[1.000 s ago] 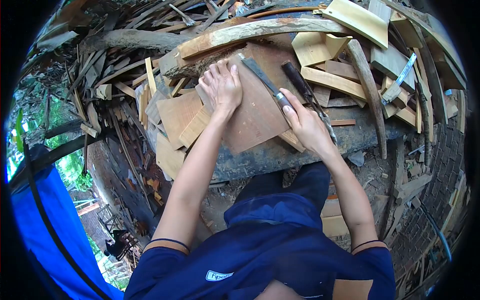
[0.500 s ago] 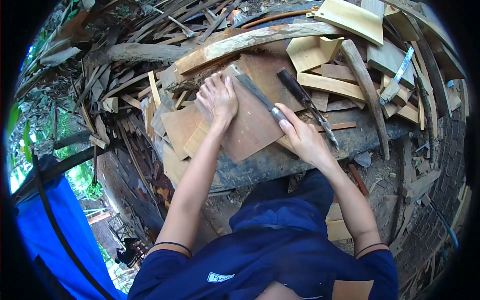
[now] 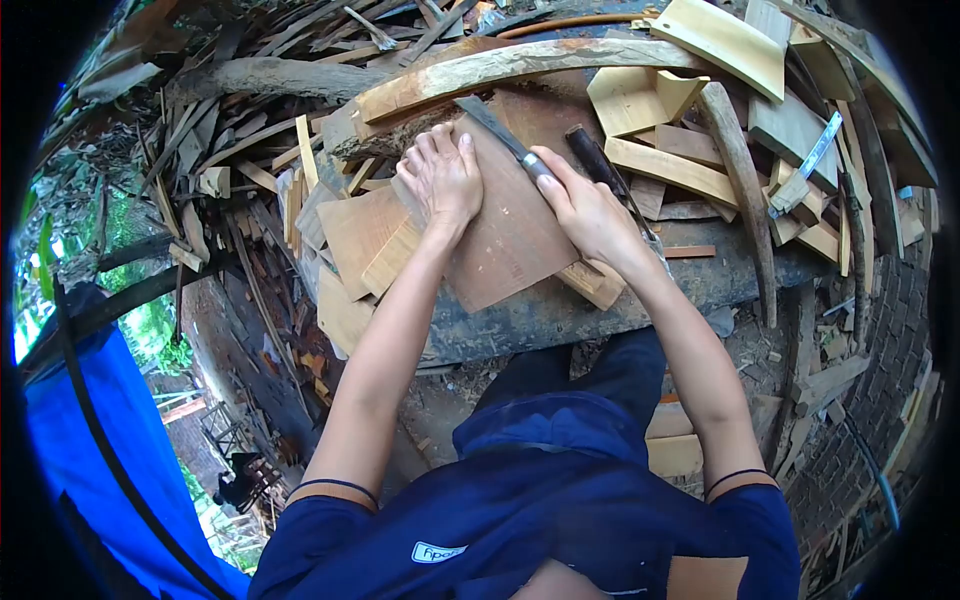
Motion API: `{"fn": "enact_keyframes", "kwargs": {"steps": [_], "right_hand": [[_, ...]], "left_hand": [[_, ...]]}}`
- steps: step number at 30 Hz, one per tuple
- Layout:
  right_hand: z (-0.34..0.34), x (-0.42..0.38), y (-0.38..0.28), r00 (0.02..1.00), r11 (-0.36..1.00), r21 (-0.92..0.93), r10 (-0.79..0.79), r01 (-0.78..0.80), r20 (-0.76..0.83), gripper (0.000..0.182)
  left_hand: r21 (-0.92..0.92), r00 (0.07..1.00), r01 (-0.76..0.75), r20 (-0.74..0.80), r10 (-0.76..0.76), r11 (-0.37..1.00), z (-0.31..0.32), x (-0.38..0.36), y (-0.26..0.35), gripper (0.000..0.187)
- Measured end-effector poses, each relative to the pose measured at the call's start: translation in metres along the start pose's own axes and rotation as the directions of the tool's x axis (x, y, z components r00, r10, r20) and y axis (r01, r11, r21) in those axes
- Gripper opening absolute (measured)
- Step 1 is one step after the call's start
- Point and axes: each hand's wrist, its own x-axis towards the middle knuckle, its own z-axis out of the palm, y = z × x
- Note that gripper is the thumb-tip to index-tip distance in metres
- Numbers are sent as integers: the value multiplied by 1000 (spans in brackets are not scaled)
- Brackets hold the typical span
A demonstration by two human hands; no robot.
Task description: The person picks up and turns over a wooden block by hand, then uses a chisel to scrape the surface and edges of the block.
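A person in a dark blue shirt leans over a dark, weathered counter [image 3: 560,320] heaped with offcuts. The left hand [image 3: 441,178] lies flat, fingers spread and released, pressing down on a thin reddish-brown wooden board [image 3: 510,235] that sits near the counter's middle and overhangs its near edge. The right hand [image 3: 588,212] is clenched round the handle of a flat steel chisel with a metal ferrule [image 3: 503,138], its blade angled toward the far left, lying across the board's far corner close beside the left fingertips.

The chief hazard, judging from this position, is the narrow gap between blade and holding hand: a slip or a sudden give in the grain could carry the edge into the left fingers. The board rests on loose pale wooden scraps [image 3: 372,240] rather than flat on the counter, so it could rock or slide under pressure and throw the cut off line. Its overhang at the near edge could let it tip toward the person's lap if the left hand lifts.

A second dark-handled chisel [image 3: 592,160] lies just beside the right hand, touching or nearly touching the knuckles; a sideways move might knock it off the counter. To the far right, a metal try square [image 3: 805,165] rests among pale curved timber pieces [image 3: 720,40], well apart from both hands. A long bent bark-edged plank [image 3: 520,65] lies along the board's far side, leaving little room ahead of the blade.
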Motion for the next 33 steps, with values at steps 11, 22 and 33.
{"fn": "enact_keyframes", "kwargs": {"steps": [11, 22, 33], "right_hand": [[-23, -31, 1, 939, 947, 181, 212, -266, 271, 47], [-6, 4, 23, 997, 984, 176, -43, 31, 65, 50], [-5, -19, 45, 987, 939, 343, -46, -10, 154, 48]], "left_hand": [[-3, 1000, 14, 1, -14, 1000, 1, 2, 0, 38], [8, 1000, 26, 7, -26, 1000, 0, 2, -1, 39], [-28, 1000, 14, -13, -14, 1000, -1, 1, 1, 36]]}}
